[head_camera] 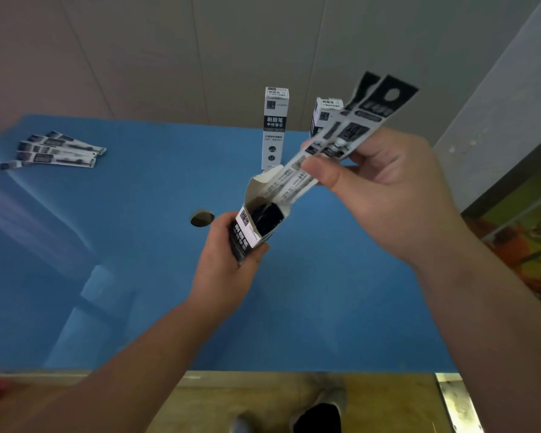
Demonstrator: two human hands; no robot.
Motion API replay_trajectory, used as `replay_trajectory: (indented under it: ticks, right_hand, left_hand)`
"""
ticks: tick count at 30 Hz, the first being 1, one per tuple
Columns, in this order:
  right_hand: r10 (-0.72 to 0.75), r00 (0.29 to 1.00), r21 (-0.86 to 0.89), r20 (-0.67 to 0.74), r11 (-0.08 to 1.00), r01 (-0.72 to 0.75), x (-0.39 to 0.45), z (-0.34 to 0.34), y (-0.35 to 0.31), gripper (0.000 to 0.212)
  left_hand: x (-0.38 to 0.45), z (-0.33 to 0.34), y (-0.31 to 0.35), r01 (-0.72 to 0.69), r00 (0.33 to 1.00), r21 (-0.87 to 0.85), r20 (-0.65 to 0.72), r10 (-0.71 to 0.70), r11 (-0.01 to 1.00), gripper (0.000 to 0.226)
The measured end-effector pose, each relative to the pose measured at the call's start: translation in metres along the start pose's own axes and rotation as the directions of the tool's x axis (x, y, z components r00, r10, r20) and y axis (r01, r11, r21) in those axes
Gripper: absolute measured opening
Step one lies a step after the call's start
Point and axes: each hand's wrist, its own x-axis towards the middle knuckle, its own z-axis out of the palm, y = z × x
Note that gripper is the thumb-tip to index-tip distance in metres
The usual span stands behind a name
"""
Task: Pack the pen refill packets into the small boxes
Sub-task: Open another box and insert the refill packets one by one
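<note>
Step in hand: feeding a bunch of long white-and-black pen refill packets [331, 151] into the open-topped black-and-white small cardboard box [256, 226]; their lower ends sit at the box mouth, pointing toward 7 o'clock.
Left hand [228, 260]: fingers curled round the lower part of the box, holding it tilted above the blue table [138, 245], top flap [260, 189] folded back.
Right hand [381, 189]: thumb and fingers pinch the packets mid-length, their hang-tab ends fanned toward 1 o'clock.
Next move, as I judge it: slide the bunch down along the box axis, keeping the ends together so none catches the flap or rim.
Other stock: a loose fan of more refill packets [53, 150] lies at 10 o'clock on the table; two upright white boxes [275, 126] stand at 12 o'clock, the right one partly hidden.
Edges and room: round hole in the table [202, 218] just left of the box; near table edge at 6 o'clock, wall behind at 12; open blue surface at 3 and 8 o'clock.
</note>
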Motion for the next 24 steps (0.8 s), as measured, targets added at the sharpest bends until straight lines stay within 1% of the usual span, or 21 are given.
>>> replay_trajectory:
  ticks: [2, 5, 6, 8, 9, 12, 14, 17, 20, 24]
  right_hand:
    - [-0.046, 0.997, -0.074, 0.066, 0.996, 0.050, 0.008, 0.002, -0.005, 0.023]
    - [-0.089, 0.973, -0.164, 0.212, 0.978, 0.126, 0.017, 0.005, -0.008, 0.026]
    - [-0.085, 0.965, -0.169, 0.250, 0.977, 0.130, 0.019, 0.005, -0.008, 0.028]
    - [-0.051, 0.955, -0.134, 0.292, 0.987, 0.094, 0.021, 0.005, -0.005, 0.032]
    - [-0.040, 0.953, -0.114, 0.302, 0.990, 0.078, 0.022, 0.005, -0.002, 0.032]
    - [-0.010, 0.948, -0.078, 0.318, 0.996, 0.036, 0.025, 0.006, 0.009, 0.020]
    - [0.011, 0.946, -0.054, 0.323, 0.998, 0.007, 0.027, 0.008, 0.014, 0.017]
    - [0.032, 0.944, -0.034, 0.328, 0.999, -0.022, 0.032, 0.011, 0.019, 0.018]
    - [0.033, 0.939, -0.043, 0.342, 0.999, -0.020, 0.036, 0.012, 0.023, 0.020]
    - [0.032, 0.955, 0.005, 0.294, 0.999, -0.035, 0.040, 0.009, 0.024, 0.018]
  left_hand:
    - [0.000, 0.000, -0.001, 0.000, 1.000, -0.003, 0.008, 0.001, 1.000, 0.048]
    - [-0.001, 0.000, -0.003, 0.015, 1.000, -0.024, 0.027, -0.015, 1.000, 0.046]
    - [-0.001, 0.000, -0.004, 0.023, 0.999, -0.023, 0.032, -0.022, 0.999, 0.046]
    - [-0.001, 0.000, -0.004, 0.026, 0.999, -0.018, 0.029, -0.025, 1.000, 0.047]
    - [-0.001, 0.000, -0.003, 0.021, 0.999, -0.015, 0.025, -0.021, 1.000, 0.048]
    - [0.000, 0.001, -0.003, 0.014, 1.000, -0.007, 0.026, -0.013, 1.000, 0.050]
    - [0.001, 0.001, -0.004, 0.016, 1.000, -0.011, 0.025, -0.016, 1.000, 0.050]
    - [0.002, -0.001, -0.004, 0.022, 1.000, -0.020, 0.014, -0.022, 1.000, 0.049]
    - [0.003, -0.002, -0.004, 0.043, 0.999, -0.033, 0.006, -0.043, 0.999, 0.048]
    - [0.002, -0.003, -0.002, 0.049, 0.999, -0.032, 0.017, -0.049, 0.998, 0.046]
